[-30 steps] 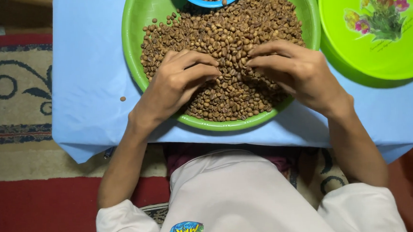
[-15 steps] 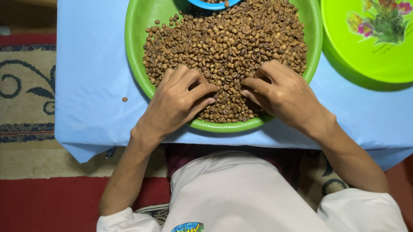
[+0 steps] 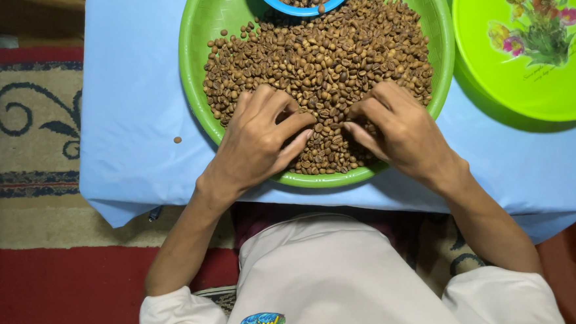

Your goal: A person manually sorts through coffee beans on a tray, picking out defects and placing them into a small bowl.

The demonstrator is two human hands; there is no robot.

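Note:
A round green tray [image 3: 201, 101] on the blue-covered table is heaped with brown coffee beans [image 3: 322, 55]. My left hand [image 3: 260, 140] lies palm down on the beans at the tray's near left, fingers spread and pointing right. My right hand [image 3: 398, 130] rests on the beans at the near right, fingers spread and pointing left. The fingertips of both hands almost meet over the near middle of the heap. Neither hand holds anything I can see. A small blue bowl [image 3: 306, 10] with beans in it sits at the tray's far edge, partly cut off.
A second green tray [image 3: 526, 70] with a flower picture lies at the right, with nothing on it. One stray bean [image 3: 178, 139] lies on the blue cloth [image 3: 133, 91] left of the tray. A patterned red and beige carpet [image 3: 23, 130] lies beside the table.
Both hands pulled back toward the tray's near rim from the middle of the heap, dragging over the beans. In the last half second they barely moved.

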